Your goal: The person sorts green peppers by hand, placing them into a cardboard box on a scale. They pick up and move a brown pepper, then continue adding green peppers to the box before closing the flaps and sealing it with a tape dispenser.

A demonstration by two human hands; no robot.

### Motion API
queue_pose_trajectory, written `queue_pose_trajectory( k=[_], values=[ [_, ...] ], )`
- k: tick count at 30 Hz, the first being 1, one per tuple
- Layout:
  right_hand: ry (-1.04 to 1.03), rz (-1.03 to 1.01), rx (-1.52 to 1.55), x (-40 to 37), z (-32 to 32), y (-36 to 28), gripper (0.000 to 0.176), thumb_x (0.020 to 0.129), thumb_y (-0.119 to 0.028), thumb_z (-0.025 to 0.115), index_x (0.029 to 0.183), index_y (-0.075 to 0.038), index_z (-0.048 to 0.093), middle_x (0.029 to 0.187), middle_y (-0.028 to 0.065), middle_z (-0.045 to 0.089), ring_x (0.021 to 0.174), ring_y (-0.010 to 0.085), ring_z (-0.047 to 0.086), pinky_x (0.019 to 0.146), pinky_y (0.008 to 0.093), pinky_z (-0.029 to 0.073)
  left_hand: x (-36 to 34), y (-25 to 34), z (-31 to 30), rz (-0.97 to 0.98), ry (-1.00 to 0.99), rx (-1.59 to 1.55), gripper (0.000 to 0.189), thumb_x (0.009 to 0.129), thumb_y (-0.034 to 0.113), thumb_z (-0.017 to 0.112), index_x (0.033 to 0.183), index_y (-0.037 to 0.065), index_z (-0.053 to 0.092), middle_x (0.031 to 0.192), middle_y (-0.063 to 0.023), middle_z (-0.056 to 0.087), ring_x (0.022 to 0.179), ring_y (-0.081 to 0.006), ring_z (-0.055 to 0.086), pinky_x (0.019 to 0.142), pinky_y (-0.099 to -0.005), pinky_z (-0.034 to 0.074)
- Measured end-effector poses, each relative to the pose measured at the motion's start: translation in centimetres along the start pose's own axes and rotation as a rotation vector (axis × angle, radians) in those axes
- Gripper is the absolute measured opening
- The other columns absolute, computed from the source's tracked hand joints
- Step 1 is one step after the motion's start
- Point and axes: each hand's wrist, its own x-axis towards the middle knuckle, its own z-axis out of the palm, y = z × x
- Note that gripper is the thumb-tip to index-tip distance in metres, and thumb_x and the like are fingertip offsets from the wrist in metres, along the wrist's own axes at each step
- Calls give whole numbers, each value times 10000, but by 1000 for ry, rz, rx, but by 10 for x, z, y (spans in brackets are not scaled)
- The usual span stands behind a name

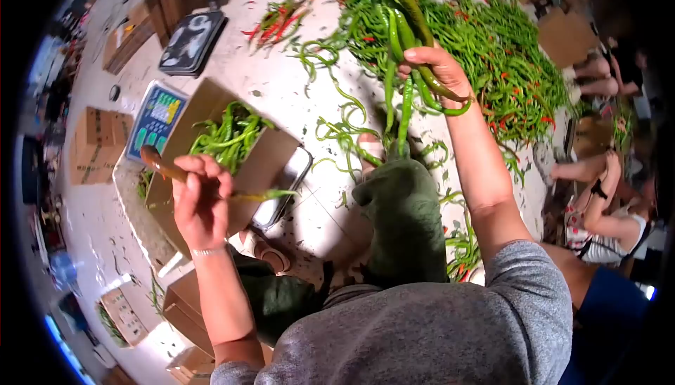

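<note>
My left hand (204, 202) is closed around a brownish-red chili pepper (163, 165). The pepper's thick end points up and left, and a thin yellow-green end sticks out at the right. Just behind this hand stands an open cardboard box (264, 163) with green chili peppers (228, 135) inside. Higher up, my right hand (437, 72) grips a bunch of long green chili peppers (406, 37). Some hang down below the fingers, and one thick, darker pepper curves across the bunch. A large heap of green peppers (492, 54), flecked with red ones, lies on the floor behind it.
A digital scale (156, 121) stands beside the box, and a black-framed scale platform (193, 44) lies farther back. Red and green peppers (281, 19) form a small pile. Loose peppers and leaf scraps litter the floor. At the right sits another person (608, 223).
</note>
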Motion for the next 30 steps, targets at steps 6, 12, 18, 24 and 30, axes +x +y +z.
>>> queue_pose_trajectory(
  k=[6, 12, 18, 24, 30],
  values=[
    [-71, 58, -54, 24, 105, -25, 236, 736, -90, 645, 942, 4, 577, 753, 61, 593, 618, 163, 574, 603, 306, 495, -33, 45, -115, 235, 87, -218, 221, 914, 158, 482, 1104, 48, 507, 1038, -101, 534, 848, -192, 524, 608, -258, 427],
    [-228, 224, 267, 40, 232, 51, 167, 790, -112, 619, 907, -2, 572, 722, 69, 571, 630, 175, 563, 598, 311, 518, -52, 107, -181, 538, -6, -417, 246, 911, 186, 489, 1094, 33, 551, 1071, -93, 539, 859, -173, 473, 587, -240, 395],
    [56, 279, 288, 38, 318, 170, 240, 803, -222, 655, 946, -57, 556, 765, 74, 580, 669, 213, 556, 578, 310, 479, -78, 144, -212, 697, -11, -565, 209, 842, 148, 586, 1018, 35, 596, 1021, -68, 532, 876, -179, 461, 579, -245, 391],
    [158, 498, 17, 2, 331, 247, 557, 815, -227, 652, 1266, -90, 356, 1099, 165, 508, 954, 274, 545, 856, 416, 452, -98, 162, -223, 797, 105, -616, 155, 807, 124, 613, 947, 64, 583, 971, -22, 538, 850, -163, 468, 587, -253, 380],
    [189, 81, -315, 3, 302, 184, 321, 768, -56, 653, 1072, -38, 553, 934, 13, 577, 802, 118, 569, 761, 284, 459, -100, 166, -230, 788, 138, -695, 149, 777, 99, 617, 898, 95, 530, 939, 8, 550, 818, -148, 473, 599, -261, 349]
  ],
)
